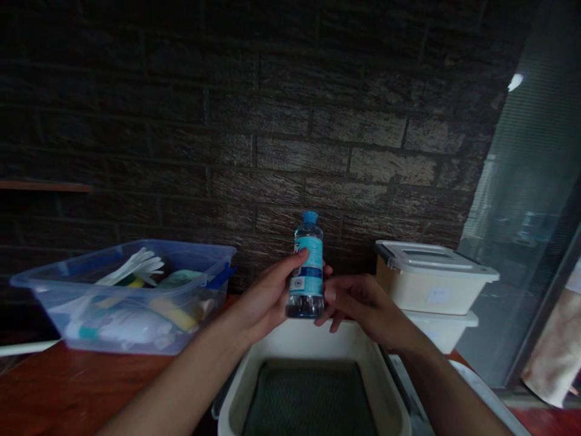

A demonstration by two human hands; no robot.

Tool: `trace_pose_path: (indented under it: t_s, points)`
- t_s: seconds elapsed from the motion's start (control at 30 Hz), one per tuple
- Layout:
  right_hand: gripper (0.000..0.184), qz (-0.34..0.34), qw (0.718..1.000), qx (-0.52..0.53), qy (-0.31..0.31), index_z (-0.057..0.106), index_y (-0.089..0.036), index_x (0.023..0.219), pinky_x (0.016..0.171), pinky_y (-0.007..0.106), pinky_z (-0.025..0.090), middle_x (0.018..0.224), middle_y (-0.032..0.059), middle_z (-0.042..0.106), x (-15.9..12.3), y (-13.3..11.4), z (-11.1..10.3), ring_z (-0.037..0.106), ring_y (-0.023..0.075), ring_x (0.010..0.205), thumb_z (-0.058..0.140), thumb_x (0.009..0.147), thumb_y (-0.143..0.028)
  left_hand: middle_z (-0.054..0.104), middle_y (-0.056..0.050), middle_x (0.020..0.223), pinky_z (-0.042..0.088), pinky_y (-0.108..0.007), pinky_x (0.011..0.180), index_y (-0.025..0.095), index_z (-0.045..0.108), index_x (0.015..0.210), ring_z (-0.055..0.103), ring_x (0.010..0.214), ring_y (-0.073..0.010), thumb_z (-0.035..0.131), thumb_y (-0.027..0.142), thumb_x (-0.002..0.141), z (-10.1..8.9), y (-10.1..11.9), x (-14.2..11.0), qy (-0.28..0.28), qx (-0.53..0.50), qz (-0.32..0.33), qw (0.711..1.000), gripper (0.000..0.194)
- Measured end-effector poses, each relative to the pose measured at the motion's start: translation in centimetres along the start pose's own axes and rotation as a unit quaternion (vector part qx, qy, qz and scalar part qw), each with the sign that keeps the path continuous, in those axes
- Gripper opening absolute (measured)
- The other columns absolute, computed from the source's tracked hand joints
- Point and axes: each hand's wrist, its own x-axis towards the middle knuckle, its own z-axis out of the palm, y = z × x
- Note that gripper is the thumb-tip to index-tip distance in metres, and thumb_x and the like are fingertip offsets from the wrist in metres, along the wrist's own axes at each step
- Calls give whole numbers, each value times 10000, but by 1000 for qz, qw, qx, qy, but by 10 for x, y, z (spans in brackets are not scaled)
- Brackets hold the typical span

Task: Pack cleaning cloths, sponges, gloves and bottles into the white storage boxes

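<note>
A small clear bottle with a blue cap and a blue label stands upright in the air above the far rim of a white bin. My left hand is wrapped round its left side, thumb across the label. My right hand touches its lower right side with the fingertips, fingers bent. The inside of the white bin shows a dark ribbed bottom with nothing in it.
A clear plastic tub with white utensils and packets sits left on the reddish wooden table. Two stacked white lidded boxes stand right. A dark brick wall is behind; a glass panel runs along the right.
</note>
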Motion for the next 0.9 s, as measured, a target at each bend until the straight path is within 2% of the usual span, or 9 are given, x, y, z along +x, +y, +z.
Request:
trace_pose_path:
  t_s: [0.1,0.23,0.4,0.53,0.67,0.73,0.83,0.9]
  points:
    - [404,-15,997,-14,74,771,-123,914,555,210,526,827,93,769,0,-1,-7,705,135,649,680,940,-516,753,-147,956,618,-316,756,63,741,1033,735,805,-208,587,432,989,-2,6,3,0,-90,-29,996,403]
    - [436,-48,987,-15,153,750,-125,882,469,211,492,755,79,755,1,-5,-15,666,131,544,666,936,-550,745,-128,997,629,-369,790,72,712,1084,736,834,-214,506,370,1037,-8,9,7,5,-156,-41,987,365]
    - [456,-44,983,-15,179,737,-120,877,447,220,483,740,89,751,2,-10,-19,659,140,522,671,923,-569,708,-117,906,630,-340,718,66,662,1062,719,756,-196,464,420,1054,-7,9,8,22,-222,-79,972,407]
    - [451,-39,983,-22,176,732,-121,887,442,223,477,741,86,747,1,-12,-17,657,142,521,676,918,-568,706,-115,920,646,-348,766,94,639,1060,742,808,-197,436,390,1070,-5,9,6,39,-246,-77,965,359]
    - [439,-39,984,-34,173,725,-123,915,451,229,480,767,81,744,1,-10,-15,656,140,532,660,933,-557,713,-119,928,647,-357,789,89,639,1050,747,808,-197,446,383,1065,-4,8,6,29,-200,-83,976,352]
    - [423,-47,982,-45,179,713,-128,934,457,231,484,794,76,738,2,-8,-17,655,141,555,662,934,-548,708,-101,912,642,-340,739,95,641,1037,731,749,-180,508,358,1035,-6,6,7,27,-142,-77,986,295]
    - [381,-80,971,-71,216,689,-155,1026,481,235,501,886,67,725,3,-5,-23,666,155,657,678,928,-524,686,-67,858,596,-300,592,116,627,1013,681,637,-166,675,317,921,-10,-2,8,19,20,-42,999,226]
    - [367,-114,955,-106,251,667,-185,1127,548,250,536,988,72,717,3,-3,-30,680,177,789,693,927,-492,669,-38,831,546,-272,548,137,612,1062,653,621,-161,769,315,842,-12,-7,6,6,148,-12,989,323]
